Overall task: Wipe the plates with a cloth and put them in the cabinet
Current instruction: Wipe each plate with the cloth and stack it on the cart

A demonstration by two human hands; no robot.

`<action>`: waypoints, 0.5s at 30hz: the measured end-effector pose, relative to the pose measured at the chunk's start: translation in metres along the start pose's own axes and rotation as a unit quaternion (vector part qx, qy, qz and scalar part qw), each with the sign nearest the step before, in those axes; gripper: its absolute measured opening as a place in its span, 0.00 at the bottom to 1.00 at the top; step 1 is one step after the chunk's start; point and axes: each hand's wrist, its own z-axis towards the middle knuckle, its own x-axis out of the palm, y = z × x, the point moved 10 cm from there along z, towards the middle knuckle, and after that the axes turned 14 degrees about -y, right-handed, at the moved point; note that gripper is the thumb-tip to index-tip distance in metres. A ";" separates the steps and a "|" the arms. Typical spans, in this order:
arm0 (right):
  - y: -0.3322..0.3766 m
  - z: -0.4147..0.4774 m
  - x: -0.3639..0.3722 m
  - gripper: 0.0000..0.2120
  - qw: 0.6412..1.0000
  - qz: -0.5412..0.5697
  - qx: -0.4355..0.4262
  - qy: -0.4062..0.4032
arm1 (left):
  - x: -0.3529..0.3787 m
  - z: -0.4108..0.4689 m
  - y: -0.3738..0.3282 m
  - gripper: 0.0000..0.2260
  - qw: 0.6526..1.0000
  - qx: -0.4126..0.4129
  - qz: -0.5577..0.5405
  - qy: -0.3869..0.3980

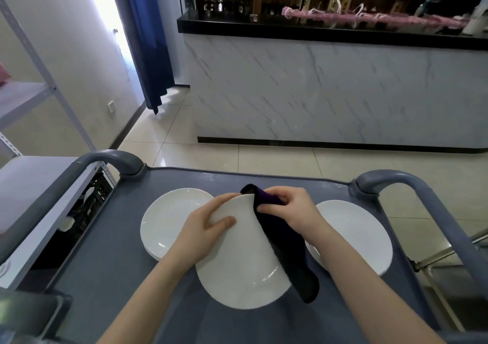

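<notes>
My left hand (204, 227) grips the left edge of a white plate (240, 269), thumb on its face, holding it tilted above the grey cart top (111, 277). My right hand (293, 211) pinches a dark purple cloth (287, 254) against the plate's far right edge; the cloth drapes down over the rim and hangs to the lower right. A stack of white plates (166, 222) lies on the cart at the left. Another white plate stack (353, 235) lies at the right, partly hidden by my right forearm.
The cart has raised grey handles at the far left (113, 158) and the right (412, 182). A grey metal shelf rack (34, 174) stands close on the left. A marble-fronted counter (330, 92) with a black top stands beyond the tiled floor.
</notes>
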 end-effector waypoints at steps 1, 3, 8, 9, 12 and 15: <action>-0.006 -0.002 -0.005 0.10 0.999 0.024 0.018 -0.010 | -0.006 0.000 0.003 0.20 0.999 -0.008 -0.022 -0.022; -0.024 -0.011 -0.015 0.11 0.992 0.096 0.069 -0.042 | -0.020 -0.001 0.011 0.19 0.993 -0.038 -0.074 -0.089; -0.077 -0.048 -0.009 0.13 0.945 0.237 0.182 -0.130 | -0.031 -0.010 0.040 0.19 0.943 -0.162 -0.193 -0.219; -0.082 -0.053 -0.007 0.13 0.941 0.242 0.194 -0.133 | -0.029 -0.010 0.042 0.20 0.940 -0.169 -0.199 -0.219; -0.078 -0.046 -0.017 0.14 0.951 0.211 0.177 -0.139 | -0.024 -0.001 0.036 0.19 0.956 -0.147 -0.180 -0.177; -0.045 -0.026 -0.029 0.15 0.974 0.173 0.096 -0.110 | -0.017 0.008 0.021 0.19 0.981 -0.104 -0.138 -0.087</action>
